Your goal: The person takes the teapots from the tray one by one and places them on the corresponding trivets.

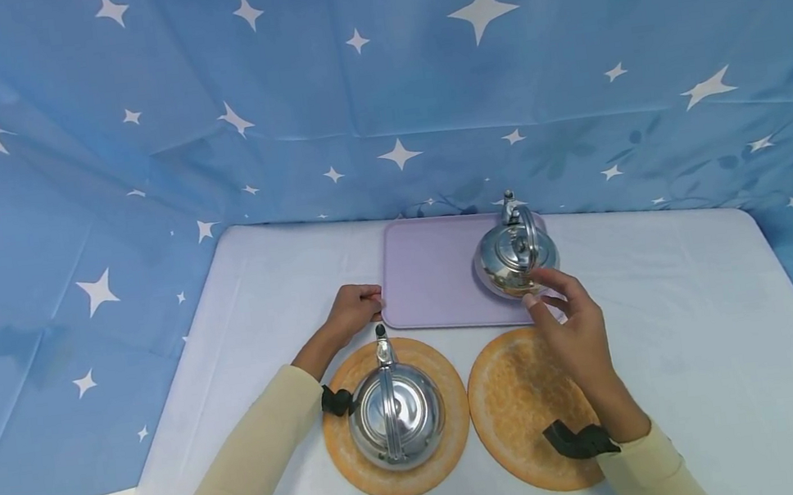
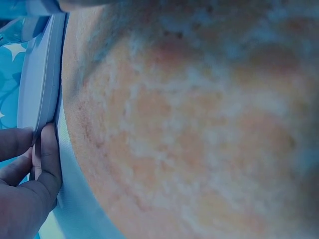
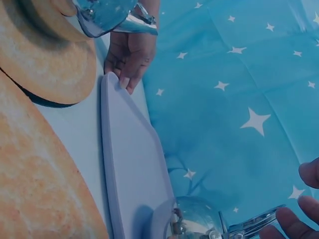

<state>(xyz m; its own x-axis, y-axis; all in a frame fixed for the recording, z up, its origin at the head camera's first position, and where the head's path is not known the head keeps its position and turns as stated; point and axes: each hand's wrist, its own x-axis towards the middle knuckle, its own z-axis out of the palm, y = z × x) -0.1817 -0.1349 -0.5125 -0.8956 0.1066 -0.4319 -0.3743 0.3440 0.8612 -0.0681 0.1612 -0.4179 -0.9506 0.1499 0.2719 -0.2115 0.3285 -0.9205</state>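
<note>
A lilac tray [image 1: 430, 276] lies at the back of the table, and at its left edge my left hand [image 1: 354, 310] pinches the rim between thumb and fingers. In the left wrist view the thumb is on top of the tray's corner with fingers below. On the tray's right end stands a shiny metal kettle [image 1: 498, 264], its spout toward the back. My right hand [image 1: 579, 332] is at the near side of this kettle, thumb and fingers spread apart beside its handle. Under my left forearm's right side, a second metal kettle [image 1: 417, 418] stands upright.
The second kettle rests on a round, bread-patterned mat [image 1: 451, 447]. A matching round mat [image 1: 513, 406] lies to its right, partly under my right wrist. A white cloth covers the table [image 1: 700, 359]. Blue star-patterned fabric [image 1: 420, 79] hangs behind.
</note>
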